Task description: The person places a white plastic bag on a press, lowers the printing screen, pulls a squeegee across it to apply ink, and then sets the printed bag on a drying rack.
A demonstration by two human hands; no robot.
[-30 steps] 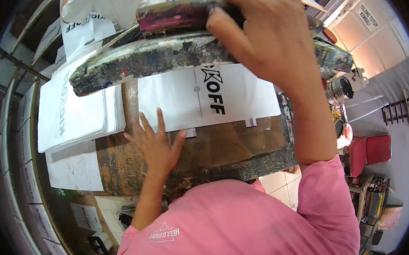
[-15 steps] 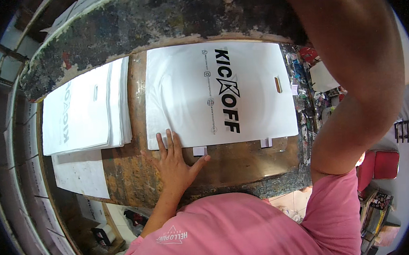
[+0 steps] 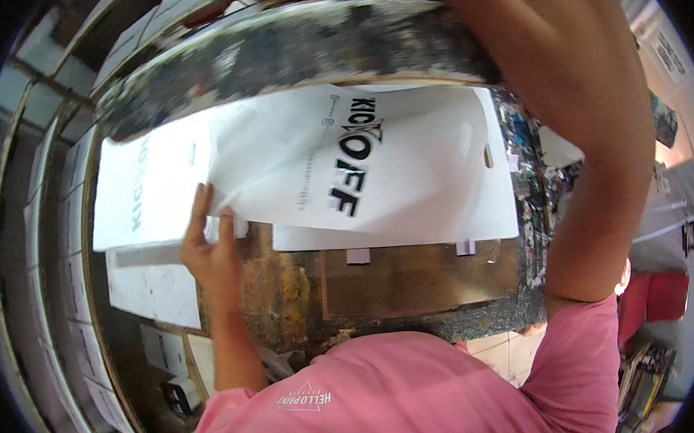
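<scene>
A white plastic bag [image 3: 419,159] with a punched handle slot and black print is partly raised and bowed over the table. My left hand [image 3: 214,250] pinches its near left corner, beside a stack of similar white bags [image 3: 164,193]. Under the raised bag another flat white sheet or bag [image 3: 476,225] lies on the board. My right hand [image 3: 501,0] reaches up to the top edge, at the right end of a dark, paint-stained frame bar [image 3: 295,55]. Its fingers are hidden.
Two small pale tabs [image 3: 358,256] stick to the brown board [image 3: 416,288] along the near side. A white sheet [image 3: 151,286] lies below the stack. Metal racks [image 3: 38,230] stand on the left, and a red chair [image 3: 658,295] stands at the right.
My left hand has moved left from lying flat at the bag's near edge and now grips its corner. The bag has lifted and shifted left, uncovering white beneath. The head view has shifted too.
</scene>
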